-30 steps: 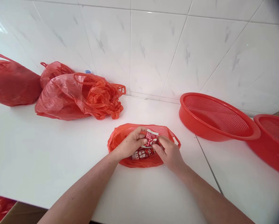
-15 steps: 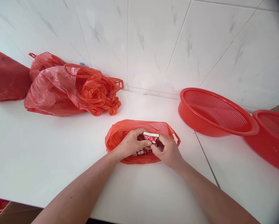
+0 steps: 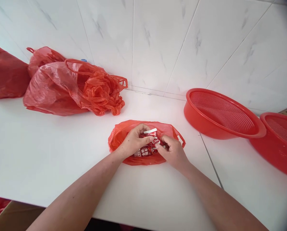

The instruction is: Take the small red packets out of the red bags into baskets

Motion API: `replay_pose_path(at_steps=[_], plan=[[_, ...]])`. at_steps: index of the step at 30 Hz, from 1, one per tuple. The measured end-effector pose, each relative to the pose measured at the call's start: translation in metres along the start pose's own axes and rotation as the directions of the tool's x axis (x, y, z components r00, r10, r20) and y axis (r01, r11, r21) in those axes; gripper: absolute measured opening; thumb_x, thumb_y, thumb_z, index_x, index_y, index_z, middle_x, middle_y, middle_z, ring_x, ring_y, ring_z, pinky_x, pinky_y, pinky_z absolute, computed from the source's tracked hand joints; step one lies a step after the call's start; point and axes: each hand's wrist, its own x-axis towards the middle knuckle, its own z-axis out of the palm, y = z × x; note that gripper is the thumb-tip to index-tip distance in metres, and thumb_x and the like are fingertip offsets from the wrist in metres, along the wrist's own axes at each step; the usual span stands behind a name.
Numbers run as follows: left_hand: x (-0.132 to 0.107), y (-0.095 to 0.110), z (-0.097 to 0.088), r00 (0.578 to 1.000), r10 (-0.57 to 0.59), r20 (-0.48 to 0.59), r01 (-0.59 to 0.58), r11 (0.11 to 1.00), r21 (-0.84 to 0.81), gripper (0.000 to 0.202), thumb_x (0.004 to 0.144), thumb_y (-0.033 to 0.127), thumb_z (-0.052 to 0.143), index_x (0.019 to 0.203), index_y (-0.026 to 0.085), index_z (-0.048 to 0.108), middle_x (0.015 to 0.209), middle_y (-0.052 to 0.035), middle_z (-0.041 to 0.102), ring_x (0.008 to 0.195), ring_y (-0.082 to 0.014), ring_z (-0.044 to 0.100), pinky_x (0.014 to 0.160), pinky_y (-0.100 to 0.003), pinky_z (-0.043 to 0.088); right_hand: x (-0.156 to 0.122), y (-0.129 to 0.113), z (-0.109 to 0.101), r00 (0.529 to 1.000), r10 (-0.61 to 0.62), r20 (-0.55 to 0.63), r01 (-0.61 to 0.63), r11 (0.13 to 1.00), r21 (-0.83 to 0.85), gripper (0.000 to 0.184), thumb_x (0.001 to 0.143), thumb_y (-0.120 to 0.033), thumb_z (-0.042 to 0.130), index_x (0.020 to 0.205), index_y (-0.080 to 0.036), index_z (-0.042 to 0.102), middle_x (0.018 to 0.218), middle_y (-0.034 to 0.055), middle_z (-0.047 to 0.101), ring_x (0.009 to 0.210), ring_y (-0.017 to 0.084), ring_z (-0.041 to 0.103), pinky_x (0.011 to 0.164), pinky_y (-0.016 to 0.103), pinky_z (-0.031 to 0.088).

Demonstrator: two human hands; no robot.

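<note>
A small red packet [image 3: 155,140] with white crimped ends is pinched between my two hands, over the mouth of an open red plastic bag [image 3: 118,134]. My left hand [image 3: 135,141] grips its upper left side with thumb and fingers. On its lower right, my right hand [image 3: 171,149] holds it with the thumb in front. Beneath my hands, other dark red packets [image 3: 144,151] with white printed characters lie in the bag. The fingers partly cover the held packet, so its whole shape is hidden.
Crumpled red plastic bags [image 3: 61,88] sit against the tiled wall at the left, with another full red bag [image 3: 6,72] at the far left. Two red perforated baskets [image 3: 224,131] [image 3: 278,154] stand at the right. A seam crosses the white table [image 3: 145,199].
The packet has tilted in my hands and shows more of its printed face. Both hands have shifted slightly, and the packets beneath are more visible.
</note>
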Motion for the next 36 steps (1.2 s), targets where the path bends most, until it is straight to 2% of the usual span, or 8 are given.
replay_pose_path(at_steps=[4,6,10,20,23,27,33,36], plan=[[0.0,0.0,-0.003,0.997,0.074,-0.036,-0.069,0.99,0.125,0.037,0.077,0.038,0.065,0.108,0.019,0.058,0.111,-0.0072,0.06,0.103,-0.0205,0.056,0.087,-0.032,0.045,0.0,0.004,0.002,0.999,-0.049,-0.015,0.048,0.996,-0.071,0.029,0.073,-0.025,0.055,0.061,-0.02,0.03,0.054,-0.0063,0.034,0.05,0.007,0.033,0.046,0.022,0.027],[0.0,-0.001,-0.005,0.999,0.042,0.004,-0.042,0.991,0.125,0.033,0.08,0.038,0.061,0.107,0.018,0.059,0.103,-0.0067,0.063,0.095,-0.0189,0.058,0.082,-0.031,0.047,0.0,0.005,0.002,0.998,-0.067,0.001,0.066,0.994,-0.082,0.029,0.073,-0.024,0.055,0.06,-0.02,0.03,0.054,-0.0064,0.034,0.05,0.007,0.033,0.046,0.022,0.026],[0.001,-0.001,-0.006,0.999,0.022,0.039,-0.027,0.991,0.131,0.019,0.083,0.035,0.057,0.081,0.015,0.058,0.076,-0.0006,0.059,0.069,-0.0116,0.054,0.064,-0.024,0.045,-0.001,0.005,0.002,0.998,-0.041,0.04,0.044,0.995,-0.087,0.028,0.075,-0.025,0.055,0.06,-0.02,0.031,0.054,-0.0062,0.035,0.049,0.008,0.033,0.045,0.022,0.025],[0.0,-0.001,0.001,0.977,0.173,-0.126,-0.129,0.946,0.297,0.015,0.082,0.024,0.053,0.069,0.017,0.052,0.067,0.0032,0.052,0.064,-0.0097,0.047,0.061,-0.021,0.039,0.0,0.004,0.0,1.0,-0.023,-0.006,0.023,0.999,-0.039,0.025,0.079,-0.03,0.057,0.062,-0.02,0.041,0.055,-0.0058,0.041,0.05,0.008,0.036,0.047,0.022,0.028],[0.001,-0.002,0.001,0.956,0.187,-0.226,-0.111,0.944,0.312,0.014,0.082,0.027,0.053,0.072,0.018,0.054,0.067,0.0027,0.054,0.063,-0.0104,0.049,0.06,-0.022,0.04,0.002,0.006,-0.002,0.998,-0.021,-0.059,0.022,0.999,0.025,0.023,0.078,-0.033,0.061,0.065,-0.02,0.048,0.056,-0.005,0.048,0.051,0.009,0.042,0.049,0.022,0.034],[0.005,-0.007,-0.005,0.928,0.178,-0.328,-0.066,0.944,0.323,0.017,0.083,0.033,0.053,0.072,0.02,0.051,0.064,0.0039,0.053,0.058,-0.0096,0.047,0.055,-0.021,0.039,0.001,0.006,-0.004,1.0,-0.031,-0.002,0.031,0.999,0.019,0.02,0.082,-0.033,0.057,0.068,-0.02,0.056,0.059,-0.0037,0.056,0.049,0.009,0.044,0.048,0.022,0.035],[0.008,-0.007,-0.015,0.954,0.17,-0.247,-0.065,0.921,0.383,0.014,0.082,0.034,0.052,0.084,0.021,0.056,0.079,0.0013,0.063,0.069,-0.0123,0.057,0.061,-0.023,0.045,-0.006,0.0,0.001,0.96,-0.231,0.158,0.257,0.951,-0.17,0.018,0.085,-0.024,0.053,0.068,-0.019,0.058,0.06,-0.0032,0.06,0.053,0.009,0.049,0.052,0.022,0.034],[0.007,-0.001,-0.024,0.967,0.172,-0.185,-0.033,0.811,0.585,0.011,0.081,0.029,0.051,0.086,0.022,0.058,0.085,0.0008,0.065,0.073,-0.0142,0.059,0.063,-0.025,0.045,-0.009,0.002,0.005,0.932,-0.295,0.211,0.344,0.905,-0.251,0.013,0.085,-0.021,0.052,0.074,-0.019,0.061,0.064,-0.0023,0.063,0.057,0.01,0.054,0.053,0.023,0.034]])
